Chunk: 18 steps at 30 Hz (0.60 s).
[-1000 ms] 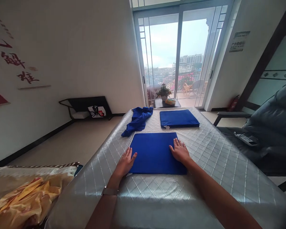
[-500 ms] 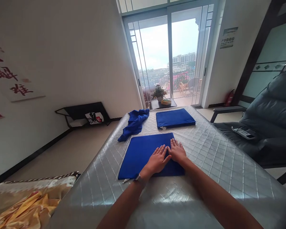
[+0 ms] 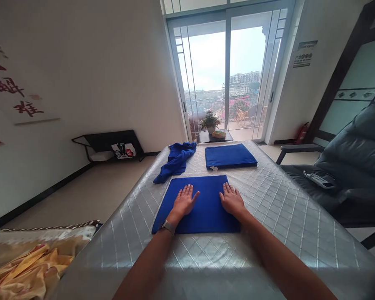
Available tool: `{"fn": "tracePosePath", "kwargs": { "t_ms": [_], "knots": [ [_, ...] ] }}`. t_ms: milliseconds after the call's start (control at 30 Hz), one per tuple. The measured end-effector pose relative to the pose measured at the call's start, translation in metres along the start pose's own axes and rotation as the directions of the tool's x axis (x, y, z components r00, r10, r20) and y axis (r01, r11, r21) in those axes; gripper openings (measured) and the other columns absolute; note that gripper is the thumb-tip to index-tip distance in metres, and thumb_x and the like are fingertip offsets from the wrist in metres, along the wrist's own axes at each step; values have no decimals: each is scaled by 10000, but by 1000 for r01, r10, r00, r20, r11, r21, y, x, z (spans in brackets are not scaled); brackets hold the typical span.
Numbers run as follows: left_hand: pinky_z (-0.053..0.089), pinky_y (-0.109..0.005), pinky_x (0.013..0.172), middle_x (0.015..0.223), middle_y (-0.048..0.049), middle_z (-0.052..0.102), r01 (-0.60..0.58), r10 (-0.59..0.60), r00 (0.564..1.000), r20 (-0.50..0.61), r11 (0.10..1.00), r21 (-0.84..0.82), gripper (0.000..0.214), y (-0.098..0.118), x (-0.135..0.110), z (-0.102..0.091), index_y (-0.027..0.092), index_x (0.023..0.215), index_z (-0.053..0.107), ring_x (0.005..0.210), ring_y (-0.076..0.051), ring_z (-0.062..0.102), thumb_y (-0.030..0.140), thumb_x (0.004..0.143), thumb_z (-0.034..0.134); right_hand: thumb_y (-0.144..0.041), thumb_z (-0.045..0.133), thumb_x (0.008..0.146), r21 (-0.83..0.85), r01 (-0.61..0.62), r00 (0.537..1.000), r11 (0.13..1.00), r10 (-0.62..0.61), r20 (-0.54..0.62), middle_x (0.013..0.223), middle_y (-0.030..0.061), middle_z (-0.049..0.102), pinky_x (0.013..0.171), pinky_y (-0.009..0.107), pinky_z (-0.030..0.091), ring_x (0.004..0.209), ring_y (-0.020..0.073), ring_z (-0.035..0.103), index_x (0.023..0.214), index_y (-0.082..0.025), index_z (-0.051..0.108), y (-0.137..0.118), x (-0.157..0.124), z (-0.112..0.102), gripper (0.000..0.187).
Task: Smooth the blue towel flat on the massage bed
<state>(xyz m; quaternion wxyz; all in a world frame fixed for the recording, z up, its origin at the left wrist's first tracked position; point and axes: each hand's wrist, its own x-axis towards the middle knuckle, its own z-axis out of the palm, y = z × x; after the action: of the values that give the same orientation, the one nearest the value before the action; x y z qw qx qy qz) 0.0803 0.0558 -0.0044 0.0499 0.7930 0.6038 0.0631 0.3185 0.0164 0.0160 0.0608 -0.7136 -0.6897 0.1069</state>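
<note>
I have the left hand (image 3: 184, 202) and right hand (image 3: 232, 201) flat on the folded blue cloth (image 3: 206, 214), fingers slightly spread.

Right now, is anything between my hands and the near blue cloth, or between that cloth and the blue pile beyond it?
Nothing visible: the left hand and right hand lie flat on the near blue cloth. Only silver quilted surface separates it from the blue pile; the crumpled blue cloth lies off to the left.

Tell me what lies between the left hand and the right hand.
In the head view, only a stretch of the flat blue cloth lies between the left hand and the right hand.
</note>
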Motion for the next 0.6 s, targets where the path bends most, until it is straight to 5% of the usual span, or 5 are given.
{"fn": "tracePosePath", "kwargs": {
  "t_ms": [133, 233, 600],
  "knots": [
    [192, -492, 1224, 1631, -195, 221, 181, -180, 983, -46, 983, 35, 830, -58, -10, -7, 54, 1560, 263, 1515, -298, 207, 647, 994, 129, -408, 172, 1017, -11, -1, 1000, 1000, 1, -8, 1661, 75, 130, 1231, 401, 50, 1529, 213, 105, 1592, -65, 164, 0, 0, -1, 669],
    [259, -506, 1196, 1608, -242, 255, 233, -229, 968, -101, 972, 29, 851, -83, -16, -5, 44, 1550, 286, 1496, -327, 258, 665, 986, 143, -420, 170, 1018, -22, -6, 1000, 1000, 5, -15, 1662, 71, 128, 1230, 396, 55, 1529, 209, 106, 1592, -66, 162, 0, 1, 1, 675],
    [245, -490, 1208, 1590, -227, 321, 214, -211, 966, -150, 977, 2, 891, -87, -16, 3, 51, 1529, 339, 1490, -307, 283, 691, 968, 73, -442, 183, 1014, -38, -4, 1000, 999, 3, -8, 1654, 81, 183, 1215, 366, 129, 1515, 204, 181, 1585, -81, 217, 6, 9, -2, 677]
  ]
}}
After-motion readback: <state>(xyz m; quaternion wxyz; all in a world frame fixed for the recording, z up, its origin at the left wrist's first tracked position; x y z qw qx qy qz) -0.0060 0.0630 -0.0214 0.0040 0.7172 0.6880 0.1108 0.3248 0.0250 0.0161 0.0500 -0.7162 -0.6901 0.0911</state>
